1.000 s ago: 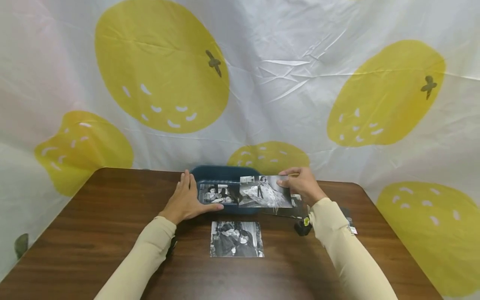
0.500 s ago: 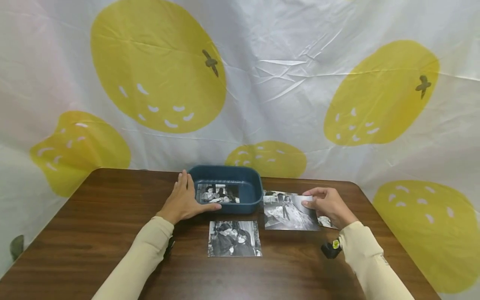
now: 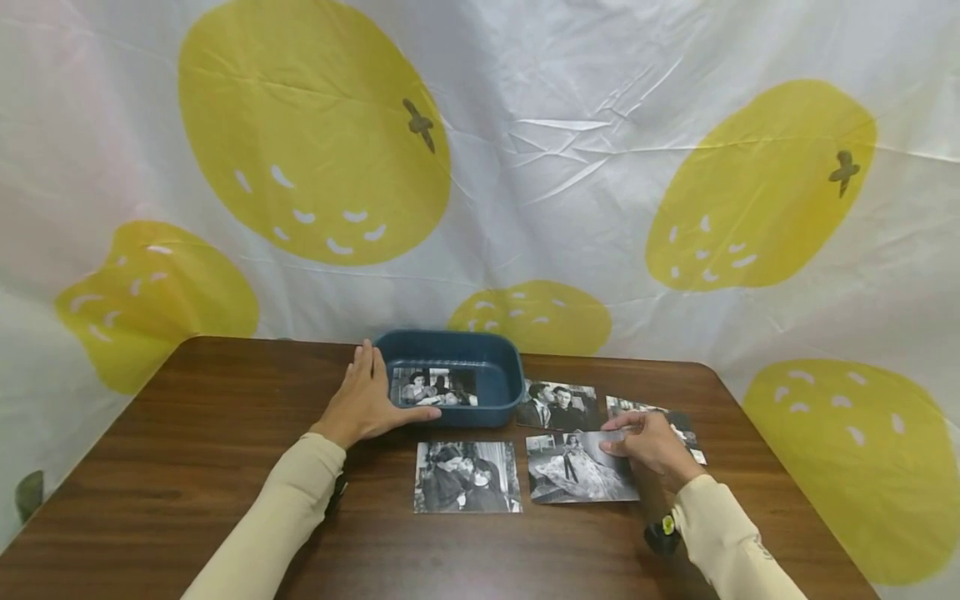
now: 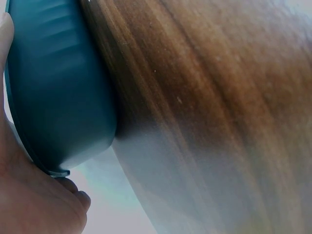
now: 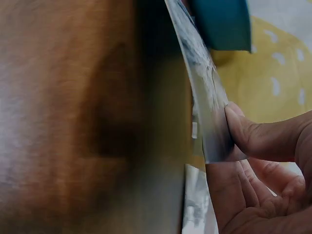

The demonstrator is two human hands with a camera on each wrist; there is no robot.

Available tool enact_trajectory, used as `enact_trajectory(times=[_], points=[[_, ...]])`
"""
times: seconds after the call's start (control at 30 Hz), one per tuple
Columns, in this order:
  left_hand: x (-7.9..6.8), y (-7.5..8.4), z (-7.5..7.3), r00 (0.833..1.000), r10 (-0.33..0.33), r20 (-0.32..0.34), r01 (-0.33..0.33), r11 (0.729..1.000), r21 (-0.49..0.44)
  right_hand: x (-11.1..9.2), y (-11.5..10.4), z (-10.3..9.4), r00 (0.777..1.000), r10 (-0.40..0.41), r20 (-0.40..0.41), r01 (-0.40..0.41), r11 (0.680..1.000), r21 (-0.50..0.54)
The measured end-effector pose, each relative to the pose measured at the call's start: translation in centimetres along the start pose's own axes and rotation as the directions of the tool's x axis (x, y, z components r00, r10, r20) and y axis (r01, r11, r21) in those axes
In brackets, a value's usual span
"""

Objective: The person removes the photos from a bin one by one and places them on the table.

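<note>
My right hand [image 3: 651, 446] pinches a black-and-white photo [image 3: 577, 471] of a figure in a wide gown by its right side, thumb on top. In the right wrist view that photo [image 5: 207, 87] is tilted, its near edge off the table. My left hand [image 3: 366, 400] rests against the left end of a blue rectangular bin [image 3: 495, 414], thumb along the front rim and fingers straight. The left wrist view shows the bin's outer wall [image 4: 58, 92] beside the palm [image 4: 34, 195]. Inside the bin lies another black-and-white photo [image 3: 427, 388].
One photo [image 3: 467, 479] lies flat in front of the bin. Two more, a photo of two faces [image 3: 558, 407] and a partly covered photo [image 3: 686, 433], lie right of the bin. A fruit-print curtain [image 3: 562, 208] hangs behind the wooden table [image 3: 225, 417].
My right hand has carried the gown photo from over the bin's right side to the right and toward me, uncovering the bin and the photos beside it. The left hand stays on the bin.
</note>
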State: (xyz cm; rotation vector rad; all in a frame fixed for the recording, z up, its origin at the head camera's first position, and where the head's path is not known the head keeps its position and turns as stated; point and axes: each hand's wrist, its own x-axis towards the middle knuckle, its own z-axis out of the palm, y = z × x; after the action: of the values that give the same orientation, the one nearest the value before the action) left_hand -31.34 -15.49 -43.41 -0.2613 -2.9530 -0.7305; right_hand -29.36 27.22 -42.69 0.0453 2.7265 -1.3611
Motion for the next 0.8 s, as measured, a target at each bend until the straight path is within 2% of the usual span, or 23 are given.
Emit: enact_trajectory(times=[0.23, 0.53, 0.8], points=[[0.0, 0.0, 0.2, 1.000, -0.002, -0.004, 0.002, 1.000, 0.002, -0.3, 0.4, 1.7, 1.000, -0.013, -0.003, 0.013, 1.000, 0.006], [0.1, 0.0, 0.1, 1.000, 0.006, -0.018, -0.006, 1.000, 0.007, -0.2, -0.2, 2.2, 0.994, -0.106, -0.010, 0.103, 0.984, -0.143], [0.1, -0.1, 0.2, 1.000, 0.002, -0.016, -0.002, 1.000, 0.012, -0.2, -0.2, 2.2, 0.996, -0.086, -0.028, 0.078, 0.973, -0.218]])
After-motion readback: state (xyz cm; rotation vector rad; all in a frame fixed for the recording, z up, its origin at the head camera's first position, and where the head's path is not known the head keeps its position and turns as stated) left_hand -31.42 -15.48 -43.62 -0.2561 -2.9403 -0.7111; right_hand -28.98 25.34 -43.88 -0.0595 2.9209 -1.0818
